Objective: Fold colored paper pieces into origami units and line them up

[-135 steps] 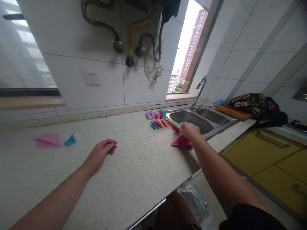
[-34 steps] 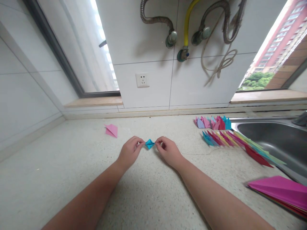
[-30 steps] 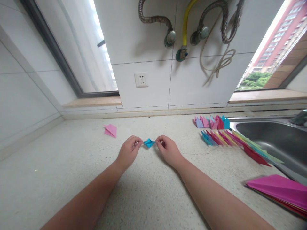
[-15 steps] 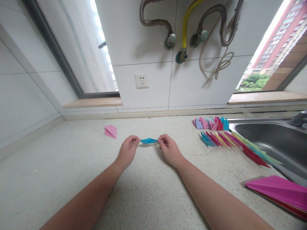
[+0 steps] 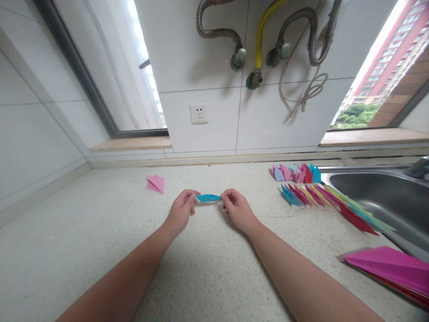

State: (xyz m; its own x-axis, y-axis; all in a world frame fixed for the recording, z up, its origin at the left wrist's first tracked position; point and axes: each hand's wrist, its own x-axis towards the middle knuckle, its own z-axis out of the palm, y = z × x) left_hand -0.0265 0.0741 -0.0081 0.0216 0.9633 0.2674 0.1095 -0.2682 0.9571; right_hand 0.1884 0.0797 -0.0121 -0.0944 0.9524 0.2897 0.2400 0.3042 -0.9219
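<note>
Between my two hands is a small folded piece of blue paper [image 5: 208,198], long and narrow, lying crosswise just over the countertop. My left hand [image 5: 182,208] pinches its left end, where a bit of white shows by the fingers. At the opposite end, the fingertips of my right hand [image 5: 235,206] are closed on the tip. A pink folded paper [image 5: 156,184] rests on the counter beyond my left hand, apart from it.
Folded paper pieces in several colours [image 5: 306,195] stand in a row by the steel sink [image 5: 375,179], with a second group [image 5: 295,173] behind them. Larger magenta folded sheets [image 5: 389,268] lie at the right front. Valves and hoses [image 5: 254,80] hang on the wall.
My left fingers have shifted on the blue paper's left end, and its outline looks straighter, with white showing there. My right hand keeps its pinch almost unmoved.
</note>
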